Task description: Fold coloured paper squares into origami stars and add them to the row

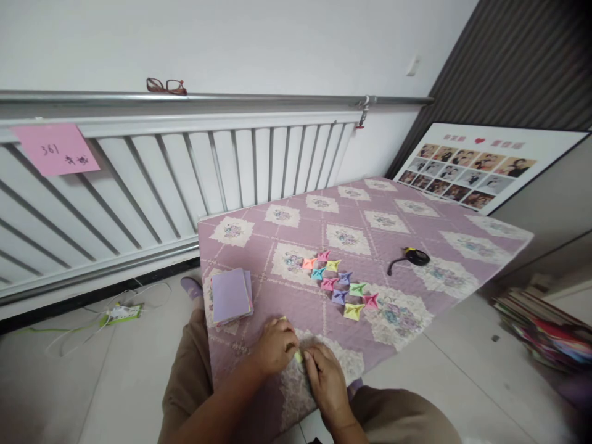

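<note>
Close to the near edge of the patterned cloth, my left hand (276, 346) has its fingers curled on a small yellow-green piece of paper (298, 356). My right hand (326, 377) pinches the same paper from the other side, thumb toward it. Most of the paper is hidden by my fingers, so its folds cannot be made out. Beyond my hands sit several small folded paper shapes (354, 311) in yellow, pink, purple, green, blue and orange, set out in slanting rows. Left of my left hand lies a stack of coloured paper sheets (230, 295), purple on top.
The cloth-covered table (314, 225) stands against a white radiator (259, 160). A black and yellow object with a strap (419, 256), like a tape measure, lies to the right. Glasses (166, 86) rest on the pipe. A power strip (124, 313) with cables lies on the floor.
</note>
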{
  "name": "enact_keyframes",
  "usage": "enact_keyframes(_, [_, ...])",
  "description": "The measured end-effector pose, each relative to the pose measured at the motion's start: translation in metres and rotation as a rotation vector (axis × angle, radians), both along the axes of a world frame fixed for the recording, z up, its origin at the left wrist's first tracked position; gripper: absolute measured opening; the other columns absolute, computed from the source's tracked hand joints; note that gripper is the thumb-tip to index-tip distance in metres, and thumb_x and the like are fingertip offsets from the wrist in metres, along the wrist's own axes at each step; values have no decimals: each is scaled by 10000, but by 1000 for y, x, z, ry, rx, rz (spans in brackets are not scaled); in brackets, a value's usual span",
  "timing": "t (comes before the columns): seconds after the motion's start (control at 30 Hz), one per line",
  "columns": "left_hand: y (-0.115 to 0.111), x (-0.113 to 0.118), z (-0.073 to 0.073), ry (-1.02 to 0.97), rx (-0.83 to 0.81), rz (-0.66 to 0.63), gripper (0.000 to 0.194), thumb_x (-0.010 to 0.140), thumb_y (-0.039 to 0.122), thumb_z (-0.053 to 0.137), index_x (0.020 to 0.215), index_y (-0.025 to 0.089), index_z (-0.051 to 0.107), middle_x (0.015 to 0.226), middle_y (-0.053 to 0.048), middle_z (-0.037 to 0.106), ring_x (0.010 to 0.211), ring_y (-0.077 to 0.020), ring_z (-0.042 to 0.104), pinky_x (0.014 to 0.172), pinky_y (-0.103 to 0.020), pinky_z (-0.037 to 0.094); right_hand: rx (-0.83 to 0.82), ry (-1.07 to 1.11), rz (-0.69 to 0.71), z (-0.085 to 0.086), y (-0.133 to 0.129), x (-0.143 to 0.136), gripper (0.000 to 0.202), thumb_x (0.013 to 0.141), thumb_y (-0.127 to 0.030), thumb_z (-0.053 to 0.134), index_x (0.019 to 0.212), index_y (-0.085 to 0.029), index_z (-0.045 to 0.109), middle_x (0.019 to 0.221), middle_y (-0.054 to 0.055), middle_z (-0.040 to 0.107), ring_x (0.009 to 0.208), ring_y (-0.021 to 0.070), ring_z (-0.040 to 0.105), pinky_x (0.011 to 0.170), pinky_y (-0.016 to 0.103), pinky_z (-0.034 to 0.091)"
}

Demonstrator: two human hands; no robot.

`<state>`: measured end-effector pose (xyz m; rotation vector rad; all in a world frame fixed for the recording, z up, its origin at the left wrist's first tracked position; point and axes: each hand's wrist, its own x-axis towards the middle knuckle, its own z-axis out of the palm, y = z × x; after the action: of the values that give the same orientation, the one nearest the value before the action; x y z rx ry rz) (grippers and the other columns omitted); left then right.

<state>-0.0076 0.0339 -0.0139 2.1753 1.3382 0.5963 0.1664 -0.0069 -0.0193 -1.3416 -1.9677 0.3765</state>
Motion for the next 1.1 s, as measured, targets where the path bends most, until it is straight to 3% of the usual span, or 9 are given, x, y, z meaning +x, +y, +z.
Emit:
enact_keyframes(0.13, [-1, 0, 1, -9, 7, 5, 122, 800, 179, 624, 830, 249, 719, 998, -17, 644, 982, -203, 531, 902, -354, 370, -3, 22, -35, 0, 5, 1, 205, 941, -222, 442, 873, -220, 635, 819, 53, 656, 788, 212, 625, 721, 343, 510])
enact_keyframes(0.63, [-2, 0, 0, -51, 19, 32, 116, 797, 170, 630, 805, 244, 720, 1005, -17, 655, 973, -202, 539, 918, -360, 379, -40, -14, 11, 6, 5, -2, 138, 858, -207, 569, 761, -237, 662, 787, 42, 654, 767, 213, 621, 700, 333, 501])
enact_keyframes(0.9, [-1, 0, -1, -44, 8, 21, 145, 823, 169, 600, 816, 244, 723, 997, -19, 654, 978, -200, 538, 923, -360, 379, 1, -72, -47, 5, 4, -7, 165, 857, -189, 551, 705, -234, 595, 757, 33, 626, 750, 207, 597, 680, 316, 463])
enact_keyframes(1.1, [-1, -2, -3, -29, 3, 4, 187, 747, 136, 617, 855, 249, 720, 1024, -17, 651, 1002, -212, 536, 936, -376, 374, 63, -145, -99, 1, 1, -12, 169, 872, -182, 526, 714, -226, 570, 723, 34, 594, 721, 210, 556, 687, 324, 418])
